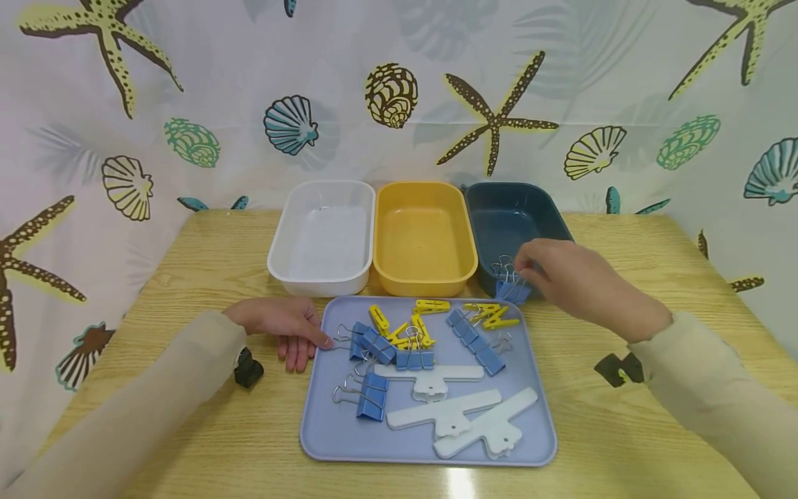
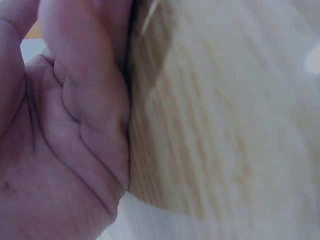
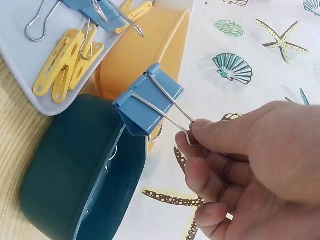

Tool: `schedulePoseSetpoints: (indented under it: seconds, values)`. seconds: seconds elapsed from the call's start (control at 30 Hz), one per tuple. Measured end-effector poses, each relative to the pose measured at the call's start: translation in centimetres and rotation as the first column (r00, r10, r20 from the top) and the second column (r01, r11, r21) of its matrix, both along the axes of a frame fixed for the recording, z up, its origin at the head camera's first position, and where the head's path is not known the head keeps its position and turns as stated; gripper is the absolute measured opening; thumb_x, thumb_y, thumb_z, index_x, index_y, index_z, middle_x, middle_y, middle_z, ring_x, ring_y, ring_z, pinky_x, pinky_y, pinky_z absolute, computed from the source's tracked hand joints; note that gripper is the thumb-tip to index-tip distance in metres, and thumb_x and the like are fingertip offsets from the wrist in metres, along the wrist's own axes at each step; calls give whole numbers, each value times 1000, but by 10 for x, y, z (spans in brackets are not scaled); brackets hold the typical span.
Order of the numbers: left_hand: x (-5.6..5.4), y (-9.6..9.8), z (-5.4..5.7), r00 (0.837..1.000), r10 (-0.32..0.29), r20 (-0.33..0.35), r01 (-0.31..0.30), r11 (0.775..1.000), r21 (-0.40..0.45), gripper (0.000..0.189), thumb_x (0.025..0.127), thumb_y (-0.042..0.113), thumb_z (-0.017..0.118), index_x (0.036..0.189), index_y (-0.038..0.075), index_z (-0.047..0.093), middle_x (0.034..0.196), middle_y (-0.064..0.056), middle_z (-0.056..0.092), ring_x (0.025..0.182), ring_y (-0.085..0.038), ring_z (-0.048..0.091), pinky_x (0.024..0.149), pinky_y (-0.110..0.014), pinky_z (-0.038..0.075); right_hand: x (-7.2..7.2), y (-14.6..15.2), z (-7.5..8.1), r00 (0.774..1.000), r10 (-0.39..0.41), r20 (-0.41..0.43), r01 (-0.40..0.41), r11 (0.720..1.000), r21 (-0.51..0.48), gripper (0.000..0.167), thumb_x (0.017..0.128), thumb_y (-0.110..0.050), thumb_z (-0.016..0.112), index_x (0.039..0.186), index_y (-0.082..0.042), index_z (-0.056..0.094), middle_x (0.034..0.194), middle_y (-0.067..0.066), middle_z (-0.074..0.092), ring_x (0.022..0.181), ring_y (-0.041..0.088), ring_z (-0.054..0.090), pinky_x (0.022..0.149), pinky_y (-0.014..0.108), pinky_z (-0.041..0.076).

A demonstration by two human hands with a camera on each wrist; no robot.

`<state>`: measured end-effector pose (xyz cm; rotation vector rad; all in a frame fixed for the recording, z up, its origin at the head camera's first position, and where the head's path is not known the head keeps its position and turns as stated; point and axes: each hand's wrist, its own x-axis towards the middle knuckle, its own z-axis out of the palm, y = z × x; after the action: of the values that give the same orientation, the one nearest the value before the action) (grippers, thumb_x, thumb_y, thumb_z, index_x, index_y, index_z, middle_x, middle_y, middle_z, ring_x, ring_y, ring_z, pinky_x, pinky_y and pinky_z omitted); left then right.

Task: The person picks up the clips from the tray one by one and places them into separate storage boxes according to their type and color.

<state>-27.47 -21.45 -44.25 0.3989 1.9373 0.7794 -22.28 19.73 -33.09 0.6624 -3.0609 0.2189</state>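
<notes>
My right hand pinches a blue binder clip by a silver wire handle, between thumb and index finger. The clip hangs over the near rim of the dark teal bin. To the left, my left hand rests on the wooden table with relaxed fingers, its thumb at the left rim of the lavender tray. Near that thumb lie several blue binder clips. Yellow clothespins lie along the tray's far side, and white wide-jawed bag clips along its near side.
Behind the tray, a white bin and a yellow bin stand in a row with the teal one. A curtain printed with shells and starfish hangs behind them. The wooden table extends around the tray.
</notes>
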Motion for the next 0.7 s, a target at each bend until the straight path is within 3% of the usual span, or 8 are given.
schedulePoseSetpoints:
  seconds: [0.33,0.7]
  values:
    - [0,0,1,1000,-6,7,6,1000,2,38,91,36,64,74,3,68,67,-11,73,53,-15,70,43,-18,48,-3,6,-2,1000,-21,-1,21,1000,-5,10,91,-8,64,100,-5,67,96,9,69,79,19,61,74,43,54]
    - [-1,-1,-1,1000,-8,11,8,1000,8,38,90,38,65,74,3,68,67,-11,73,54,-15,69,44,-18,48,-7,9,-2,999,-41,-16,40,999,-10,12,91,-6,64,102,-4,67,98,10,69,80,20,62,72,43,55]
